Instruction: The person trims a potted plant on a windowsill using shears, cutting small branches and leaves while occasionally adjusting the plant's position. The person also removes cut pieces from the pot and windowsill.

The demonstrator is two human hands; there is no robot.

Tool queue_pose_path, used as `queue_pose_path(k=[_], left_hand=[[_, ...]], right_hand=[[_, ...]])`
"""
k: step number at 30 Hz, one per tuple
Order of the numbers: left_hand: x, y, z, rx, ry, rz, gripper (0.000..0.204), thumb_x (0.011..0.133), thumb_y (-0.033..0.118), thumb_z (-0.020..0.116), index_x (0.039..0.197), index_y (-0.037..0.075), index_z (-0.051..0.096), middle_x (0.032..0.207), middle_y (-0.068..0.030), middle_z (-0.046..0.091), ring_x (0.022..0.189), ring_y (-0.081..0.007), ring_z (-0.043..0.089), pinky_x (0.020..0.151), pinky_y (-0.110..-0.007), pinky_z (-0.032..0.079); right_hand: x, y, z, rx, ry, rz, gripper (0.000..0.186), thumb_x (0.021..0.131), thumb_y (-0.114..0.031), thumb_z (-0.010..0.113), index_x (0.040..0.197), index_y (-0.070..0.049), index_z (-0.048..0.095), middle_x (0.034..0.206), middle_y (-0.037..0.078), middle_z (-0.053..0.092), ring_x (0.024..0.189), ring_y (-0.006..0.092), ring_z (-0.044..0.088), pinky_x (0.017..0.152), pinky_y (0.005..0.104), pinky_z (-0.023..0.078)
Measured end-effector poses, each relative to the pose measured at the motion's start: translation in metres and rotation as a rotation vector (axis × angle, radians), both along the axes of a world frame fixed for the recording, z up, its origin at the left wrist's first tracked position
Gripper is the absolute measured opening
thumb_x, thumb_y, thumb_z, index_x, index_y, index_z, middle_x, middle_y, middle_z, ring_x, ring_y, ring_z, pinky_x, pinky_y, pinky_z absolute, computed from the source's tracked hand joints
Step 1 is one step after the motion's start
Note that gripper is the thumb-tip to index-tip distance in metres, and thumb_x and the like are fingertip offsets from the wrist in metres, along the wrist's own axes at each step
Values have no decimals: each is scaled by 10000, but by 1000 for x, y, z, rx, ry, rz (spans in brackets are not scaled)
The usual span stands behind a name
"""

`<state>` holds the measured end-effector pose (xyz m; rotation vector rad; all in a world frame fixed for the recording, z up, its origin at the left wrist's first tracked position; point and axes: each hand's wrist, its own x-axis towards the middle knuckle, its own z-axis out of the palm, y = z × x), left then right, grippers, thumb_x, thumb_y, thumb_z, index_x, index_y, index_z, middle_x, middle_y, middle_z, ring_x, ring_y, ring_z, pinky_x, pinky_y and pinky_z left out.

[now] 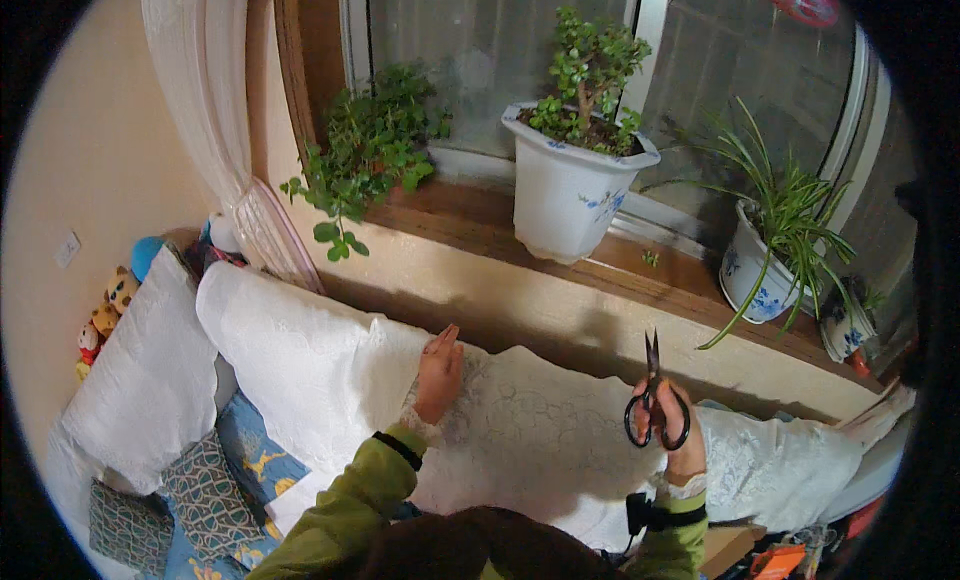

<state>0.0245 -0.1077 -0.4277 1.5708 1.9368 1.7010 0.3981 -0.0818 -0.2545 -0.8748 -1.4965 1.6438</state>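
Note:
My right hand (681,430) grips a pair of black-handled scissors (653,358) by the loops. Their blades point up toward the windowsill and stand slightly apart. My left hand (438,378) holds nothing; its fingers are stretched out at the top edge of the white lace cover (540,430) draped over the sofa back. Beyond the hands, a jade-like plant (592,70) with a thick stem grows in a white flowered pot (570,195) on the wooden sill. A few small leaf bits (650,258) lie on the sill to the right of that pot.
A leafy green plant (370,145) trails over the sill at left. A spider plant (780,205) in a white-and-blue pot and a smaller pot (848,330) stand at right. Patterned cushions (210,495) and soft toys (105,320) are on the left; an orange item (778,562) lies low right.

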Motion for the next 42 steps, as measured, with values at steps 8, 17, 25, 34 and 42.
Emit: queue_pose_path(k=[8, 17, 25, 34, 42], left_hand=[[6, 8, 128, 29, -349, -128, 372, 1017, 136, 518, 1367, 10, 539, 1313, -172, 606, 1218, -246, 565, 1016, -347, 432], [20, 48, 253, 266, 22, -219, 450, 1021, 173, 519, 1424, -15, 450, 1447, -208, 493, 1356, -304, 459, 1127, -352, 334], [52, 73, 284, 419, 408, -113, 643, 963, 92, 542, 1524, -18, 247, 1572, -220, 293, 1439, -380, 310, 1173, -423, 251], [52, 2, 138, 47, 453, -71, 681, 890, 55, 557, 1509, -25, 283, 1563, -237, 294, 1430, -405, 296, 1179, -490, 205], [13, -12, -5, -79, 309, 59, 572, 889, 60, 563, 1425, -53, 399, 1495, -262, 388, 1363, -427, 390, 1154, -465, 302]], right_hand=[[-6, -7, -50, -262, 202, -72, 513, 1022, -563, 403, 1033, -81, 579, 640, -8, 478, 569, 131, 450, 535, 281, 345], [5, 6, -119, -363, 269, 15, 543, 1004, -592, 424, 1096, -77, 572, 764, 19, 548, 687, 170, 521, 605, 345, 412], [14, 20, -155, -362, 459, 145, 528, 988, -565, 478, 1085, -55, 575, 733, 46, 568, 633, 195, 529, 569, 339, 424], [11, 2, -118, -179, 285, 40, 459, 952, -471, 542, 1095, -35, 565, 794, 65, 573, 664, 177, 537, 599, 304, 436], [-7, 14, -110, -167, 229, 71, 351, 939, -343, 547, 1105, -34, 559, 868, 73, 568, 740, 181, 540, 658, 307, 443]])
